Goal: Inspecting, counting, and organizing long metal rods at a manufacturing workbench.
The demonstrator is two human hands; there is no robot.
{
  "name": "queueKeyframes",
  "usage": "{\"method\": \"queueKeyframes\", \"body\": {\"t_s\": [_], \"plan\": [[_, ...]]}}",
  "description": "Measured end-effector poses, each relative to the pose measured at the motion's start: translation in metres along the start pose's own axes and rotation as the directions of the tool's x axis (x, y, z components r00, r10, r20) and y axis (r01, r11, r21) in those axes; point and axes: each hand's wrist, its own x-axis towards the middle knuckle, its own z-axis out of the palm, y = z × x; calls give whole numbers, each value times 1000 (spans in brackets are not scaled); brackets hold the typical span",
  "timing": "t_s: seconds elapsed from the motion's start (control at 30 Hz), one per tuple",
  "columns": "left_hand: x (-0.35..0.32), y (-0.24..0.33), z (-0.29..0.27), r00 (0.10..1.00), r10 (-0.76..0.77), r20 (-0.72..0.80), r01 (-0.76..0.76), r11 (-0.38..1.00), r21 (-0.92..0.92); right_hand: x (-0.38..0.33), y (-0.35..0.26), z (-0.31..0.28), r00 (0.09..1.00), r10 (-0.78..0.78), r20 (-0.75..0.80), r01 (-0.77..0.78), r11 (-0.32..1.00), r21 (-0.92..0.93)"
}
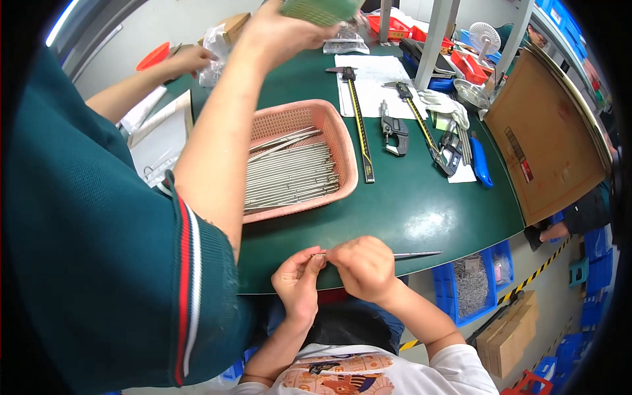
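Observation:
Near the table's front edge, my left hand point(297, 282) is closed, thumb and fingertips pinching near one end of a thin metal rod. My right hand point(364, 266) is closed in a loose fist just beside it. From its far side a slim metal rod point(418, 254) sticks out to the right; it looks like the same piece, though my fingers hide the middle. Beyond my hands stands a pink plastic basket point(345, 148) with many metal rods point(289, 172) lying side by side in it.
At left a co-worker's arm point(220, 131) in a green sleeve reaches across, the hand holding a green object point(322, 10). Calipers point(359, 122), a micrometer point(393, 131), a blue-handled knife point(480, 161) and gloves point(444, 105) lie beyond. Cardboard point(553, 131) stands right; blue bins point(471, 289) sit below.

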Motion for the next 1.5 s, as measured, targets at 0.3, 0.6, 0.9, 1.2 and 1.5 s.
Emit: {"method": "queueKeyframes", "body": {"t_s": [0.3, 0.6, 0.9, 1.2, 1.5], "plan": [[-1, -3, -2, 999, 1, -45, 2, 998, 68, 1, -1, -3, 967, 251, 43, -255, 960, 115], [6, -1, -1, 999, 38, 18, -39, 994, 100, -14, 21, -29, 913, 404, 49, -406, 894, 188], [0, 2, -1, 999, 39, 31, -43, 992, 118, -27, 18, -34, 954, 296, 43, -299, 948, 109], [1, 3, -2, 999, 33, 26, -35, 993, 111, -23, 19, -35, 966, 240, 95, -246, 968, 59], [1, 4, -3, 999, 25, 26, -27, 995, 99, -23, 15, -33, 890, 448, 82, -456, 871, 185]]}}
